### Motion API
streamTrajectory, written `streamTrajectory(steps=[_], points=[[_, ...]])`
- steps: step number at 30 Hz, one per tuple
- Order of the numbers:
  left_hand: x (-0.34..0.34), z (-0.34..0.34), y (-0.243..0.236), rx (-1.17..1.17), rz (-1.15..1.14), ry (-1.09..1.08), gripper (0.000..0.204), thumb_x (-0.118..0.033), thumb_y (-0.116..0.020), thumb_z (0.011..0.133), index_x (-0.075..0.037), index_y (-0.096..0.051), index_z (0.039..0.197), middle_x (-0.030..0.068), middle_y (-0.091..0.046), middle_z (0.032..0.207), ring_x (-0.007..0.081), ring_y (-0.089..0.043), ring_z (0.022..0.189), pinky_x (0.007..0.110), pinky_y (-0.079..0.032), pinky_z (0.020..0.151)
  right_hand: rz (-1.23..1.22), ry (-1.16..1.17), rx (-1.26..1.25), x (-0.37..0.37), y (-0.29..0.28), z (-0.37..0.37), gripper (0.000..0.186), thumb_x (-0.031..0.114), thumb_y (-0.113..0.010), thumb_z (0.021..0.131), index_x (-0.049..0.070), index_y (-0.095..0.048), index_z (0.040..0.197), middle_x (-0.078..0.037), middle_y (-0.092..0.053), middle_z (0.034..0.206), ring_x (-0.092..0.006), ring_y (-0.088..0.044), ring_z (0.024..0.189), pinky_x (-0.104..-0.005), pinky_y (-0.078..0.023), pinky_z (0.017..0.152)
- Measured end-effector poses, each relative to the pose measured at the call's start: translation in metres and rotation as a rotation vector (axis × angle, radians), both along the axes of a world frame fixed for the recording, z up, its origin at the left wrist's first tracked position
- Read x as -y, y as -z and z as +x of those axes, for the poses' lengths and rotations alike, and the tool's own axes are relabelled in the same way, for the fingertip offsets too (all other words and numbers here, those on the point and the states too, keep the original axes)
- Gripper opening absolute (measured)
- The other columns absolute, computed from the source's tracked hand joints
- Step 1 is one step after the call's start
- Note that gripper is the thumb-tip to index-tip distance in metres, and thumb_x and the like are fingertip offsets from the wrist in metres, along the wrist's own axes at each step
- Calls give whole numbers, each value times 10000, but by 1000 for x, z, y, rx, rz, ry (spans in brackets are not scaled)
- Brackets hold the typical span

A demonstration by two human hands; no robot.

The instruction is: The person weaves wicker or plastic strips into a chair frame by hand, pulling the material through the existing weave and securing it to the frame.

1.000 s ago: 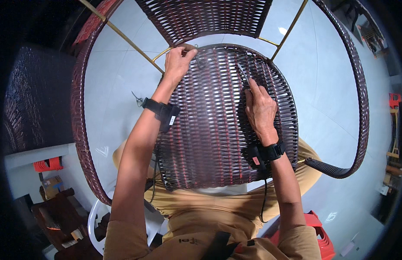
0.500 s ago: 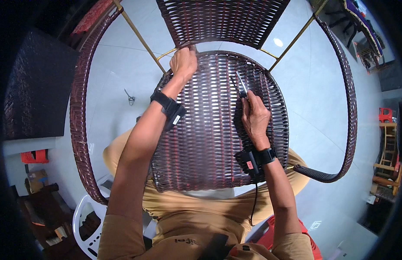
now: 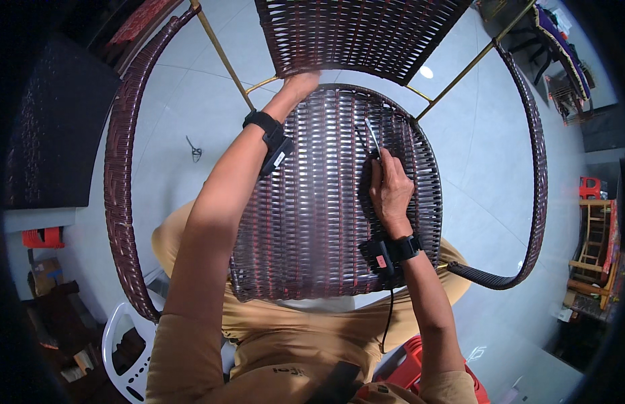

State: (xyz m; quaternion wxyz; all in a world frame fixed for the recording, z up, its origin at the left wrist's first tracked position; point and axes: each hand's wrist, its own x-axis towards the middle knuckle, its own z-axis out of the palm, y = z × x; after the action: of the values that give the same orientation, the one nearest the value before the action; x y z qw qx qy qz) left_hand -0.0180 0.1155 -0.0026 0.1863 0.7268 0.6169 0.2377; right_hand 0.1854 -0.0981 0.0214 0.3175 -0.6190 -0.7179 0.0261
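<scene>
A dark brown woven chair seat (image 3: 319, 222) with reddish strands lies before me, its woven backrest (image 3: 359, 34) beyond it. My left hand (image 3: 303, 85) reaches to the gap between seat and backrest at the far left; the backrest's lower edge hides its fingers. Over the right half of the seat, my right hand (image 3: 393, 188) is closed around a slim metal-shafted tool (image 3: 373, 135). The shaft points away from me above the weave, and the fingers cover its grip. Whether the tip touches the strands I cannot tell.
Woven armrests (image 3: 120, 161) curve around both sides on brass-coloured tubes (image 3: 221, 54). A thin looped dark item (image 3: 194, 151) lies on the pale floor at left. Near me stand a white plastic chair (image 3: 117, 337) and a red stool (image 3: 413, 357). Wooden furniture (image 3: 592, 256) stands far right.
My left hand has slid right and farther under the backrest's edge, so its fingers no longer show. My right hand and the tool have shifted slightly toward me and left.
</scene>
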Motion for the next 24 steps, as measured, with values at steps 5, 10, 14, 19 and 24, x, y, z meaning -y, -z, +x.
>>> streamTrajectory(steps=[5,10,14,19,24], points=[[4,-6,6,370,-95,-3,319,-135,-488,833,-37,-510,1136,185,-509,1135,324,-460,1065,422,-348,915,11,-8,9,-2,4,-2,259,85,-549,810,38,-516,1062,-104,-520,718,-272,-549,527,-351,-458,436],[-8,1,9,-32,295,-13,292,-155,-497,831,-39,-533,1096,184,-530,1085,314,-488,1018,429,-375,873,-2,-29,25,-2,3,-2,276,72,-550,803,32,-512,1073,-102,-516,721,-261,-543,514,-346,-457,429],[-14,6,20,-90,408,12,308,-173,-489,832,-29,-529,1101,190,-539,1075,330,-501,987,434,-391,854,12,-38,29,-2,5,0,283,54,-550,796,20,-513,1074,-103,-513,708,-257,-540,507,-344,-455,429],[-12,3,36,-196,401,-92,321,-167,-475,832,-15,-518,1112,200,-545,1073,353,-507,980,450,-397,844,-15,-31,6,-1,4,0,289,45,-550,791,15,-514,1076,-105,-514,709,-247,-542,515,-334,-448,426],[5,12,9,88,314,-255,420,-164,-512,788,-16,-464,1178,237,-471,1152,400,-452,1047,492,-371,865,-22,-26,4,1,4,2,261,58,-546,817,32,-522,1076,-107,-559,748,-265,-565,555,-341,-457,464]])
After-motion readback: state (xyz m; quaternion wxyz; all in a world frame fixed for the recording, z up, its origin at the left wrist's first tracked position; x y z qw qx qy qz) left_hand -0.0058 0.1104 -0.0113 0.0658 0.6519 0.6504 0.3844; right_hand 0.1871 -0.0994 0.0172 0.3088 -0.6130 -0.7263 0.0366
